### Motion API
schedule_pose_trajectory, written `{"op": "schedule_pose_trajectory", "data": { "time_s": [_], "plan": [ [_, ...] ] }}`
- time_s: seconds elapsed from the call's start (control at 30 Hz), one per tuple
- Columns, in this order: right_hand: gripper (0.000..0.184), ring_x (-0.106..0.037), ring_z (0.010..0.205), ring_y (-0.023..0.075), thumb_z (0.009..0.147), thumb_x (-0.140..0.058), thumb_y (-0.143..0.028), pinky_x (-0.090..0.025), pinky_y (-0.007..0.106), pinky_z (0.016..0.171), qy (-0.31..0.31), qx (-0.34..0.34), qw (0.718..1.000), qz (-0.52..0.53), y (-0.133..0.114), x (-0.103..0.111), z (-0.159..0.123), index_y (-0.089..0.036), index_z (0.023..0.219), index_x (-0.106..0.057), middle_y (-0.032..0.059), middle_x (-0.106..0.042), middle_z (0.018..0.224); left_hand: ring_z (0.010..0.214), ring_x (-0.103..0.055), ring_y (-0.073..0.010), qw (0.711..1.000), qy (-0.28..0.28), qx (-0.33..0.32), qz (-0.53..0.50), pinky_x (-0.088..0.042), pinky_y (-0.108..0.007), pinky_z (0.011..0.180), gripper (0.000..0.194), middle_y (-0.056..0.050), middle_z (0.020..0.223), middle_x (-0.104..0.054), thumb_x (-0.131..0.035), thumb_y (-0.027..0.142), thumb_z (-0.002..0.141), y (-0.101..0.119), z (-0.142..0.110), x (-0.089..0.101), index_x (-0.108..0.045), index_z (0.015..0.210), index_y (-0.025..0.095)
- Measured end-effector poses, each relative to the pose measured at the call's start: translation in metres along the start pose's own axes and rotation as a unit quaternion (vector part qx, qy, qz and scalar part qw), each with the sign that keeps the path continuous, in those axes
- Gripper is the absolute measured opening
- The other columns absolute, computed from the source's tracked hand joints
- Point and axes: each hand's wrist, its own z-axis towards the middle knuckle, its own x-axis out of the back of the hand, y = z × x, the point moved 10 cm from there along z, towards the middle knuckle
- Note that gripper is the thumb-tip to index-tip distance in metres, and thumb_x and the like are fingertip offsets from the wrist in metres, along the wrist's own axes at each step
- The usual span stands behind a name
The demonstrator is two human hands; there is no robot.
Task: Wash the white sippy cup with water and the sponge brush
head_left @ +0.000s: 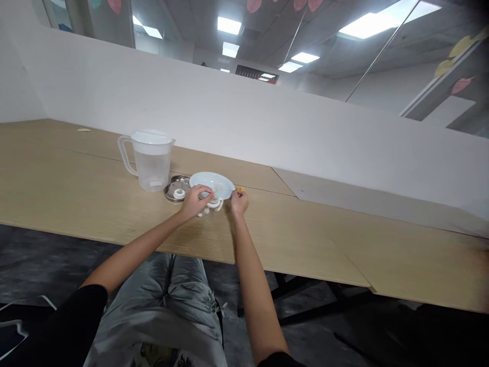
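My left hand (195,201) reaches in from the left, thumb and fingers brought together over a small white piece with a curved, handle-like part (219,204). What its fingertips hold, if anything, is too small to name. My right hand (240,203) is closed in a pinch at the right rim of a pale oval dish (206,177); its contents are hidden too. Between the hands, a clear item lies partly covered by the left fingers. A few small white bits (207,210) rest on the table below. Something small and yellow (240,189) shows just behind my right hand.
A round metal tray (168,192) holding a white ring-shaped piece (179,193) stands left of the dish. Behind it is a translucent lidded pitcher (153,165) with liquid inside. The wooden table (95,188) meets a white wall (214,112). A pale flat scrap (83,130) lies far left.
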Motion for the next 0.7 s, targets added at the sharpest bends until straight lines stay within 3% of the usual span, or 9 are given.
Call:
{"op": "schedule_pose_trajectory", "data": {
  "time_s": [0.2,0.37,0.47,0.53,0.7],
  "plan": [
    [0.012,-0.051,0.06,0.0152,0.07,-0.054,-0.03,-0.038,0.025,0.062,-0.003,0.002,1.0,0.008,-0.002,0.001,-0.001,-0.019,0.071,-0.058,-0.001,-0.06,0.064,0.095,-0.063,-0.0209,0.999,-0.016,0.033,0.036,-0.046,-0.036,0.092,0.012,-0.005,0.096,-0.07,-0.059,0.026,0.081,-0.01,0.0,-0.003,-0.069,0.078,0.02],
    [0.013,-0.051,0.059,0.0152,0.069,-0.053,-0.031,-0.039,0.025,0.063,-0.003,0.006,1.0,0.011,-0.002,0.0,-0.001,-0.019,0.071,-0.058,-0.0009,-0.06,0.063,0.095,-0.063,-0.0198,0.998,-0.016,0.0,0.066,-0.046,-0.037,0.092,0.014,-0.004,0.098,-0.069,-0.056,0.018,0.078,0.002,0.002,-0.003,-0.07,0.076,0.02],
    [0.015,-0.052,0.059,0.0149,0.069,-0.053,-0.033,-0.039,0.025,0.063,-0.006,0.009,1.0,0.004,-0.001,-0.001,-0.001,-0.019,0.072,-0.059,-0.0016,-0.06,0.063,0.098,-0.062,-0.0188,0.996,0.034,-0.032,0.072,-0.045,-0.035,0.094,0.018,-0.004,0.101,-0.068,-0.053,0.016,0.079,0.009,0.006,0.017,-0.07,0.077,0.021],
    [0.018,-0.052,0.059,0.0149,0.068,-0.052,-0.034,-0.04,0.025,0.062,-0.01,0.009,1.0,0.001,0.0,-0.001,-0.001,-0.019,0.073,-0.06,-0.0019,-0.059,0.063,0.096,-0.062,-0.0181,0.995,0.072,-0.034,0.063,-0.046,-0.033,0.092,0.019,-0.004,0.097,-0.069,-0.051,0.019,0.082,0.0,0.01,0.038,-0.07,0.081,0.021],
    [0.026,-0.052,0.062,0.0162,0.068,-0.052,-0.033,-0.041,0.026,0.067,0.012,0.019,1.0,0.004,-0.001,0.003,-0.001,-0.017,0.087,-0.063,-0.0018,-0.057,0.064,0.092,-0.063,-0.0193,0.987,0.086,0.012,0.137,-0.048,-0.033,0.087,0.022,-0.005,0.093,-0.07,-0.048,0.022,0.084,-0.056,0.009,0.075,-0.07,0.088,0.019]
  ]
}}
